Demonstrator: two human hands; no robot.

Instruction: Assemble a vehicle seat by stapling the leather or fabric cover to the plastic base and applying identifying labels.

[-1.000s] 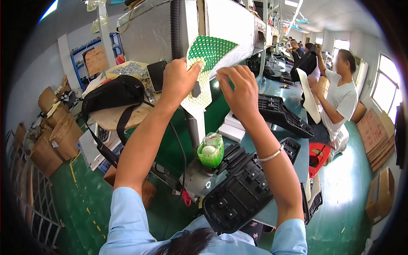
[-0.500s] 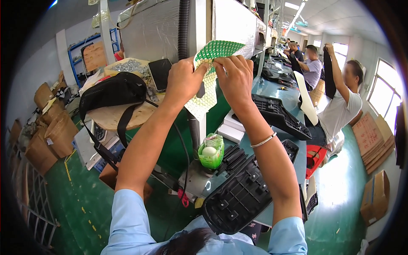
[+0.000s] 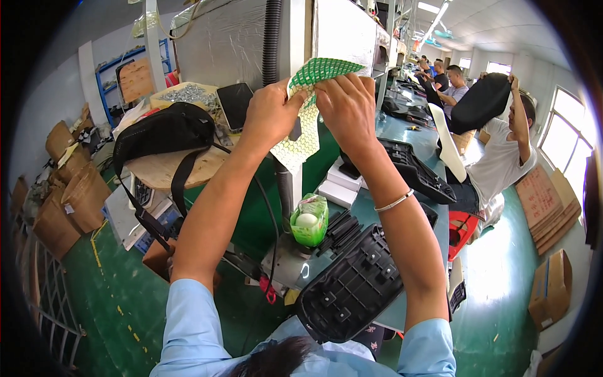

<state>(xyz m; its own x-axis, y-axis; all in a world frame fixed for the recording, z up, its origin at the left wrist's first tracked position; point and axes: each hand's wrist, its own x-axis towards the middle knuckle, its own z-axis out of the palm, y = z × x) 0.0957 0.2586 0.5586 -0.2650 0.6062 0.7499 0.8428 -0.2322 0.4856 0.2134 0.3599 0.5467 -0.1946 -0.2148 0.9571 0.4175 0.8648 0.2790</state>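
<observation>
Green-and-cream patterned sheet (image 3: 306, 137) raised in front of white post (image 3: 297, 38), upper part bent over — left hand's (image 3: 270, 116) grip clamped on its left edge, right hand's (image 3: 347, 110) grip closed on its upper right side; below, on bench (image 3: 367, 210): green container (image 3: 308, 237) with white rounded item (image 3: 306, 220), white boxes (image 3: 338, 192), black ribbed panel (image 3: 352, 279) partly over near edge
</observation>
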